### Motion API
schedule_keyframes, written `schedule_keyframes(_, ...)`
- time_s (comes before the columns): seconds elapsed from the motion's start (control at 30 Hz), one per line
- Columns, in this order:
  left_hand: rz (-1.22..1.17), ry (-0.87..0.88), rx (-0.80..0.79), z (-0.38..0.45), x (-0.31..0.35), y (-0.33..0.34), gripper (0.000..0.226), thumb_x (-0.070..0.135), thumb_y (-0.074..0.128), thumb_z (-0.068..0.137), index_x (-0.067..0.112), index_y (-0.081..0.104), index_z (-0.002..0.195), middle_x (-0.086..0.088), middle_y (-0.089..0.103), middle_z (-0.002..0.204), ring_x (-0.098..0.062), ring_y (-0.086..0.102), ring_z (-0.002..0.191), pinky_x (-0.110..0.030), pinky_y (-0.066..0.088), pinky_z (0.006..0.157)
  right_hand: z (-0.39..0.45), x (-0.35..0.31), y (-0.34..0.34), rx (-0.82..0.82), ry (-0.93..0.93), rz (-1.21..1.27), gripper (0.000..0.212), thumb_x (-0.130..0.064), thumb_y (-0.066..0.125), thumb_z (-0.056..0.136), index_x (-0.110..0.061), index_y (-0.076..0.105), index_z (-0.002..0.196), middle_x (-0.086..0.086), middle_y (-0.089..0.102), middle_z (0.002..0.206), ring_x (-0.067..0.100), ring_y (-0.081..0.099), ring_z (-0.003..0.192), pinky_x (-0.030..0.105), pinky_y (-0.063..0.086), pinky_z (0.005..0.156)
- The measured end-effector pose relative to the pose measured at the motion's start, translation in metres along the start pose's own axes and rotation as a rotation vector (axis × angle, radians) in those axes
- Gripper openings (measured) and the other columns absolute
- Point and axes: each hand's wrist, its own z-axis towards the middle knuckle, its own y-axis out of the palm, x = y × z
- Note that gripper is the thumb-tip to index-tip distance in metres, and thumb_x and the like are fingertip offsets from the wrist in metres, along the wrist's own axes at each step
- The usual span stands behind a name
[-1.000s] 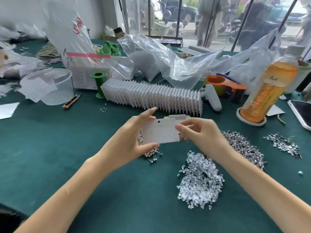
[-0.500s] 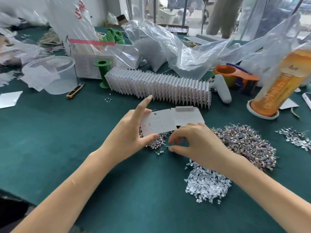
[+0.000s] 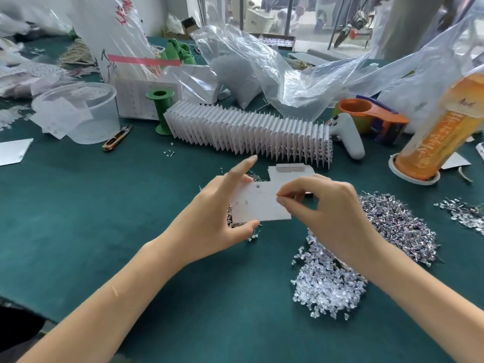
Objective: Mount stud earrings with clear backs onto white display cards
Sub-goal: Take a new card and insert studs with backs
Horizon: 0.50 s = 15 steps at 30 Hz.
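My left hand (image 3: 217, 218) holds a white display card (image 3: 259, 203) by its left edge, thumb under its lower edge and forefinger stretched up along the back. My right hand (image 3: 330, 213) pinches something very small, likely a stud earring, between thumb and forefinger at the card's face. A heap of stud earrings (image 3: 398, 226) lies to the right of that hand, and a heap of clear backs (image 3: 327, 281) lies below it. More studs (image 3: 251, 237) show under the card. A long row of filled cards (image 3: 248, 132) stands behind.
On the green felt table (image 3: 78, 210) stand a clear plastic tub (image 3: 78, 111), a green spool (image 3: 161, 111), small snips (image 3: 115, 140), a white controller (image 3: 348, 137), an orange tape dispenser (image 3: 372, 113) and an orange drink bottle (image 3: 440, 132). Crumpled plastic bags (image 3: 275, 77) fill the back.
My right hand rose from the studs on the table to the card's face, pinching a small piece. The left hand kept hold of the card. The view shifted slightly.
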Motion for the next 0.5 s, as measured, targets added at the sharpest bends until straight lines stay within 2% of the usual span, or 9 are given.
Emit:
schedule_keyframes(0.17,-0.013,0.043,-0.068,-0.0032,0.0065,0.005,0.097,0.037,0.076,0.074,0.05,0.011,0.144,0.022,0.048,0.128,0.005,0.038,0.123,-0.002,0.024,0.098,-0.0038,-0.0009,0.0051,0.02,-0.02,-0.071,0.013,0.002,0.076,0.075,-0.011,0.074,0.08,-0.006,0.064,0.07,0.013,0.058,0.065,0.02,0.046,0.067)
schedule_keyframes(0.3,-0.044,0.05,-0.067,-0.0038,0.0097,0.0059,0.095,0.035,0.075,0.073,0.048,0.014,0.144,0.02,0.049,0.127,0.001,0.039,0.124,-0.004,0.024,0.1,-0.0052,0.0001,0.0067,-0.024,0.006,-0.048,0.011,-0.002,0.077,0.077,-0.013,0.074,0.079,-0.018,0.055,0.068,0.006,0.053,0.065,0.01,0.04,0.067)
schedule_keyframes(0.37,-0.053,0.048,-0.07,-0.0039,0.0103,0.006,0.095,0.035,0.075,0.073,0.048,0.014,0.144,0.019,0.05,0.127,0.001,0.039,0.124,-0.004,0.023,0.1,-0.0064,-0.0012,0.0077,-0.035,0.003,-0.044,0.01,-0.002,0.077,0.076,-0.012,0.074,0.078,-0.013,0.056,0.068,0.008,0.053,0.068,0.01,0.039,0.067)
schedule_keyframes(0.5,-0.064,0.042,-0.071,-0.0035,0.0099,0.0057,0.095,0.033,0.077,0.074,0.046,0.015,0.145,0.019,0.05,0.126,0.0,0.04,0.124,-0.005,0.025,0.1,-0.0078,-0.0032,0.0085,-0.047,-0.036,-0.046,0.011,0.001,0.077,0.075,-0.009,0.073,0.077,-0.003,0.061,0.07,0.009,0.053,0.068,0.021,0.043,0.066)
